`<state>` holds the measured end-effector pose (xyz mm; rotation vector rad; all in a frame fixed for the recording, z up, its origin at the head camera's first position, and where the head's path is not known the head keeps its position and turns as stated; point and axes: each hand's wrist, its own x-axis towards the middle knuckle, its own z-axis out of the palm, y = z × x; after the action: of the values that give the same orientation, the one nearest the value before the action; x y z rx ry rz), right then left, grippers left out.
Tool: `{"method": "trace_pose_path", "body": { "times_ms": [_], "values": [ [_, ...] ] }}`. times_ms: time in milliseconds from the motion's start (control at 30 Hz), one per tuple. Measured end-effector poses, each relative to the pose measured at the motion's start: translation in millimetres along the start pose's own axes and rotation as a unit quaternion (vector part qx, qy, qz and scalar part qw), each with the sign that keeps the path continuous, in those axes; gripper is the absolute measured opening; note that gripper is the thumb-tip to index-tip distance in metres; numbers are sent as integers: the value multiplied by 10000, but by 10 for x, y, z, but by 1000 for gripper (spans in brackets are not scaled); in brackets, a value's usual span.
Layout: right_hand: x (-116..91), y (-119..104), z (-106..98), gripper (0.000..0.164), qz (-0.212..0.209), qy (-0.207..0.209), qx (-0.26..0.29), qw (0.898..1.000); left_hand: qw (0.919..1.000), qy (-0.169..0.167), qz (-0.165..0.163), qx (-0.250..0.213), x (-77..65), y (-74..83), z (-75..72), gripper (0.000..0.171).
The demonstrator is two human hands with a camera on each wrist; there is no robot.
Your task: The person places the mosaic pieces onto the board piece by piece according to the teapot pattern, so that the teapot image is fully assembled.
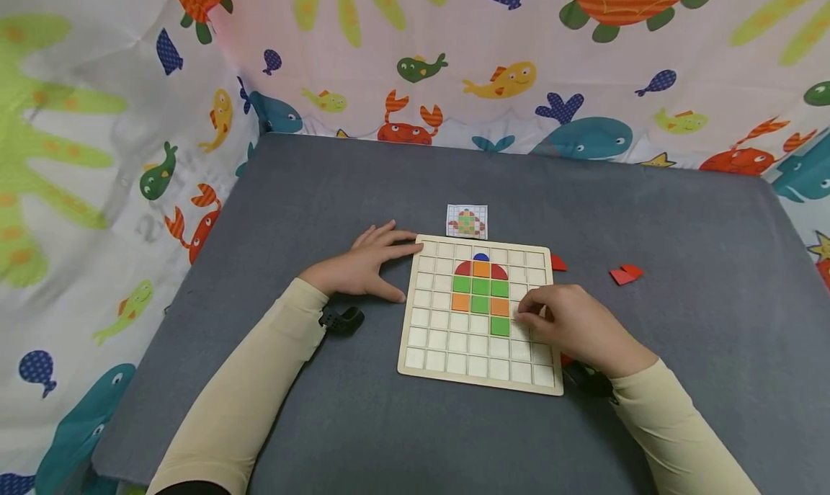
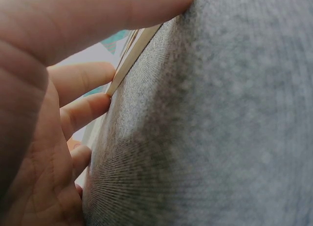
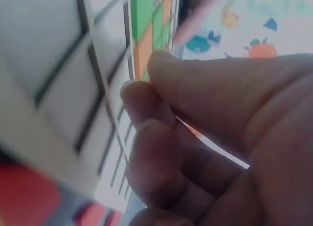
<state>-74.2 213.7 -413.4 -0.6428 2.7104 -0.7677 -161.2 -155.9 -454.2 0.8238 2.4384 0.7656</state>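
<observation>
In the head view, your board (image 1: 436,340) lies flat on the grey table (image 1: 324,408). Your left hand (image 1: 371,264) is spread wide, and its fingertips touch the board's left edge near the top corner. Your right hand (image 1: 573,322) is over the board's right side, fingers bent, thumb and finger tips close together. I cannot tell if they pinch a piece. On the board I count one blue piece (image 1: 480,256), two red pieces (image 1: 463,269), three orange squares (image 1: 481,269) and five green squares (image 1: 480,305). One card (image 1: 467,222) lies just above the board. One red bit (image 1: 558,263) pokes out at its right edge, another shows under your right wrist, and a small red heap (image 1: 625,274) sits well to the right.

In the left wrist view, two of your fingertips touch the board's side.

In the right wrist view, your thumb meets a finger beside the board's orange and green squares. Blurry red shapes (image 3: 27,194) lie past the board's rim.
</observation>
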Motion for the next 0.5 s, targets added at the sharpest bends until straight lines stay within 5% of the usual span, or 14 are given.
{"method": "trace_pose_path", "body": {
  "times_ms": [500],
  "values": [
    [-319, 358, -251, 6, 598, -38, -286, 9978, 10000, 17, 72, 4, 29, 7, 12, 96]
  ]
}}
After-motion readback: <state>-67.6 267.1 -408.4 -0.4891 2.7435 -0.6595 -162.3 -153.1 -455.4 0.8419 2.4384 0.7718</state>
